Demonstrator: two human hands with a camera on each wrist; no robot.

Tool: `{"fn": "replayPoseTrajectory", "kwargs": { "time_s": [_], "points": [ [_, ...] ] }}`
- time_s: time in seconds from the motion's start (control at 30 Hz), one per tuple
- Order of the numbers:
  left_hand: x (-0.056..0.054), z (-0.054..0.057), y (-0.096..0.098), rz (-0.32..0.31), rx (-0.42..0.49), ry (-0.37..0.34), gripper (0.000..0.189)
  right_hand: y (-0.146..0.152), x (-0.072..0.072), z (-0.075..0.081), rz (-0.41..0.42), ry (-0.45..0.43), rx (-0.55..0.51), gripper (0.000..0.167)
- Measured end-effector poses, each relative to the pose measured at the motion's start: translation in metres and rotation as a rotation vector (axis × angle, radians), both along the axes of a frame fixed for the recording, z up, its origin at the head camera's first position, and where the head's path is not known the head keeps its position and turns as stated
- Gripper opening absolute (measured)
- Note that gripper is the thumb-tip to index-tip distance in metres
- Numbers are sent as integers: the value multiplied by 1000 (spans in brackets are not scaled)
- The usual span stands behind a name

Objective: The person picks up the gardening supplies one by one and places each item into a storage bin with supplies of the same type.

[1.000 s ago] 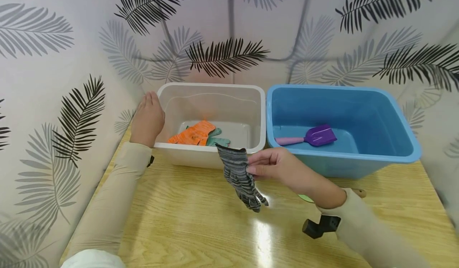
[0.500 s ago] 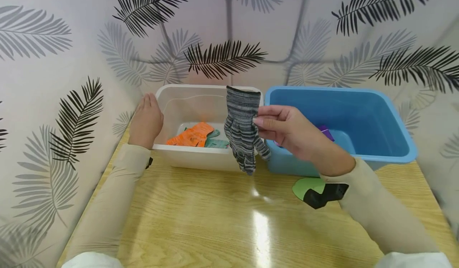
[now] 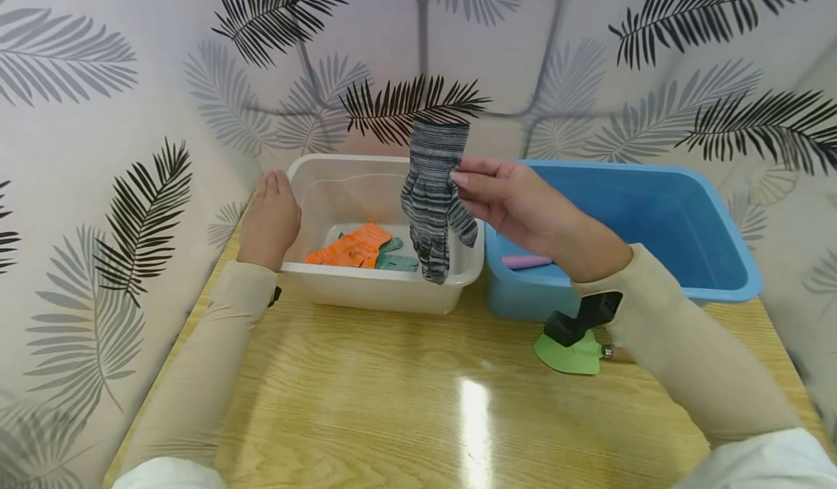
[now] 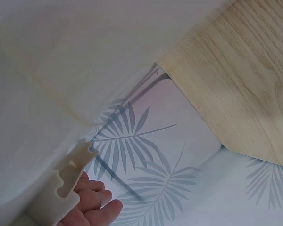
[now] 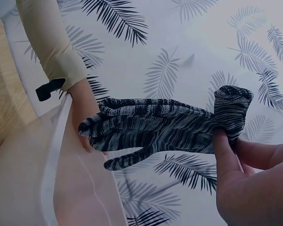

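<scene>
Leaf-printed cloth [image 3: 386, 31] backs the wood-grain table [image 3: 366, 387]. I find the right hand [image 3: 516, 202] pinching a grey-black striped knit glove [image 3: 431, 184] near its cuff, thumb against fingers. It hangs fingers-down by the white bin [image 3: 373, 278]. My left hand [image 3: 268, 220] is at the bin's left rim; finger curl there, I cannot tell.

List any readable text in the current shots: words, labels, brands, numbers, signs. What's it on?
None readable in any view.
Striped glove: knit pattern only, no lettering visible.
White bin and blue bin: no label visible.
Green trowel: no readable marking, partly covered.
Wall: leaf prints, no words.
</scene>
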State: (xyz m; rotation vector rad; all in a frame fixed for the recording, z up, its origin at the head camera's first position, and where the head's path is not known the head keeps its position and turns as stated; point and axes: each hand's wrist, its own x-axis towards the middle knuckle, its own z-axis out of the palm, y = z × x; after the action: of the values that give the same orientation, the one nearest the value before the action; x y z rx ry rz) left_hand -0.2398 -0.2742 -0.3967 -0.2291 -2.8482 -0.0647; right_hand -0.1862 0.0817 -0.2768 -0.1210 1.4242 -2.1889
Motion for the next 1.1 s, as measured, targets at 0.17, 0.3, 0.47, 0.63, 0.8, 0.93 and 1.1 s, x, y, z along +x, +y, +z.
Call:
{"fn": "replayPoseTrajectory", "kwargs": {
  "time_s": [0.17, 0.3, 0.47, 0.63, 0.8, 0.93, 1.1],
  "points": [
    [2, -1, 1, 5, 5, -3, 53, -8, -16, 6, 25, 68, 63, 29],
    [3, 0, 1, 4, 9, 7, 52, -14, -32, 11, 22, 105, 87, 21],
    [3, 3, 2, 9, 14, -12, 53, -21, -50, 14, 11, 125, 154, 29],
    [2, 4, 2, 14, 20, -23, 54, -29, -68, 15, 24, 132, 197, 41],
    [2, 3, 1, 17, 23, -20, 53, -42, -84, 13, 23, 136, 230, 38],
    [1, 3, 0, 22, 34, -49, 55, -53, -95, 6, 38, 146, 239, 34],
    [-1, 2, 0, 29, 32, -75, 56, -64, -105, -7, 29, 154, 283, 32]
  ]
}}
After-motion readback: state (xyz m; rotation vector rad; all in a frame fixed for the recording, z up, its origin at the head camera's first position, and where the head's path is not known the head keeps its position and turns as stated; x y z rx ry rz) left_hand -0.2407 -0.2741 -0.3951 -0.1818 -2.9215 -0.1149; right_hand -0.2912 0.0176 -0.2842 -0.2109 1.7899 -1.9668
